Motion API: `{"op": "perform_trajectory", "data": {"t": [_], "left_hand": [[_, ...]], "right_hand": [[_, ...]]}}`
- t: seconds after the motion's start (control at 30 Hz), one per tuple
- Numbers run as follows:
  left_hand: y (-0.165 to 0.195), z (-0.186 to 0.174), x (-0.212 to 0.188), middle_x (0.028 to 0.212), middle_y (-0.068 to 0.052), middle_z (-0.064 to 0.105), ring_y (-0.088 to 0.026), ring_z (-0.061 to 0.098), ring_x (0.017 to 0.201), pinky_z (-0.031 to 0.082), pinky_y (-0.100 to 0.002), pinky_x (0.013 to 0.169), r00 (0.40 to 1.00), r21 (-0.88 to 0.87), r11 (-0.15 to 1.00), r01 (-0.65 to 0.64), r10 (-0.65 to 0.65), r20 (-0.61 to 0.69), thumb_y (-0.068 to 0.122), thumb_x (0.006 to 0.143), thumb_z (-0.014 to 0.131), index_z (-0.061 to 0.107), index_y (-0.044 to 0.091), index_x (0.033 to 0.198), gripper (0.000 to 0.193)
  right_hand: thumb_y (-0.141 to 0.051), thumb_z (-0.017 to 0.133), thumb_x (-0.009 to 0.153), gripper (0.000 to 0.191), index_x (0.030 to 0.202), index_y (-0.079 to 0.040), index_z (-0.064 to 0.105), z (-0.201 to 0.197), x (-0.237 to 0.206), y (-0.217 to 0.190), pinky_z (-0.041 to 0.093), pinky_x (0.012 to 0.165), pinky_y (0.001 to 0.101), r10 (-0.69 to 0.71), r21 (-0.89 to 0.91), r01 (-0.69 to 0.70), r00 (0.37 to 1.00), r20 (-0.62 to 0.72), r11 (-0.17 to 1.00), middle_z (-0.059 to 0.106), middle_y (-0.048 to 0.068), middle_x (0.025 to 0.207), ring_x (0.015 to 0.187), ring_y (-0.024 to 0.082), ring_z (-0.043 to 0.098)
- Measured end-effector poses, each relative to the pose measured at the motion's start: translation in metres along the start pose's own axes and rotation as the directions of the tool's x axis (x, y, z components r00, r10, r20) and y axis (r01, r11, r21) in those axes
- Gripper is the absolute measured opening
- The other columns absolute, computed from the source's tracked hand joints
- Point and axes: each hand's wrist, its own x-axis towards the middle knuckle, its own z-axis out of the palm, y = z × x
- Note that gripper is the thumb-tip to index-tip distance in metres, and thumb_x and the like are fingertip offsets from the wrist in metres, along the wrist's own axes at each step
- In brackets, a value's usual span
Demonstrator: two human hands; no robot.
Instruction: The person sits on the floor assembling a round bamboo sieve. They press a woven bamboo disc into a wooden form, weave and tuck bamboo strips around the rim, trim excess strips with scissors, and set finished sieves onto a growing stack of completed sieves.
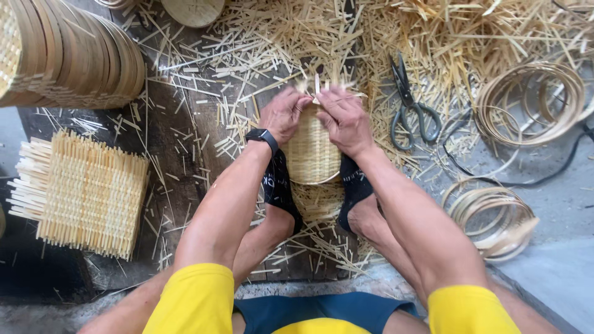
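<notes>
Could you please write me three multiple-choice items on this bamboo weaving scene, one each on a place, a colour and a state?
1. Where do the scissors lie?
A. right of the hands
B. on the square mats
C. between the feet

2. What colour are the person's shorts?
A. red
B. yellow
C. white

3. How is the round woven basket held?
A. lying flat, untouched
C. hanging from a hook
B. gripped at its top edge by the left hand and right hand

Answers: 1 A, they rest on bamboo scraps right of the hands; 2 B, both legs show yellow; 3 B, both hands pinch its rim.
</notes>
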Motion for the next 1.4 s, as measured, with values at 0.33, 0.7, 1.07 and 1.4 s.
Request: {"op": "perform_trajectory", "data": {"t": [0.33, 0.7, 1.07, 1.4], "left_hand": [[-0.015, 0.019, 0.016, 0.078, -0.009, 0.077, -0.013, 0.065, 0.07, 0.054, -0.03, 0.066, 0.964, -0.391, 0.888, 0.243, -0.267, -0.009, 0.036, 0.095, 0.072, 0.08, 0.005, 0.102, 0.032], [0.058, -0.037, -0.032, 0.11, -0.004, 0.077, -0.017, 0.076, 0.101, 0.064, -0.032, 0.091, 0.992, -0.341, 0.933, -0.117, 0.093, -0.088, 0.016, 0.073, 0.091, 0.074, 0.011, 0.112, 0.043], [0.074, 0.011, -0.168, 0.094, -0.01, 0.062, -0.029, 0.058, 0.096, 0.046, -0.044, 0.084, 0.704, 0.318, 0.629, -0.71, 0.614, 0.358, 0.01, 0.075, 0.075, 0.056, 0.009, 0.096, 0.028], [0.051, 0.012, -0.121, 0.13, -0.022, 0.053, -0.037, 0.052, 0.122, 0.043, -0.048, 0.105, 0.977, 0.297, 0.948, 0.113, -0.052, -0.206, 0.037, 0.078, 0.083, 0.047, 0.001, 0.132, 0.074]], "right_hand": [[-0.022, 0.068, 0.101, 0.019, 0.102, -0.008, 0.081, 0.037, -0.007, 0.054, 0.052, 0.063, 0.0258, 0.581, 0.523, -0.594, 0.785, 0.215, 0.61, 0.078, 0.005, 0.085, 0.071, 0.014, 0.065], [-0.033, 0.059, 0.108, 0.03, 0.111, -0.009, 0.077, -0.244, -0.012, 0.049, 0.056, 0.086, 0.0439, 0.42, -0.486, -0.265, 0.875, 0.242, 0.833, 0.075, 0.015, 0.104, 0.094, 0.027, 0.071], [-0.035, 0.074, 0.089, 0.039, 0.117, -0.009, 0.076, -0.177, -0.12, 0.088, 0.057, 0.095, 0.0398, 0.662, -0.308, -0.586, 0.673, 0.33, 0.75, 0.077, 0.015, 0.11, 0.102, 0.029, 0.074], [-0.021, 0.082, 0.076, 0.068, 0.131, 0.004, 0.052, -0.088, -0.127, 0.157, 0.053, 0.091, 0.0481, 0.732, -0.278, -0.696, 0.68, 0.041, 0.662, 0.068, 0.024, 0.106, 0.099, 0.041, 0.067]]}}
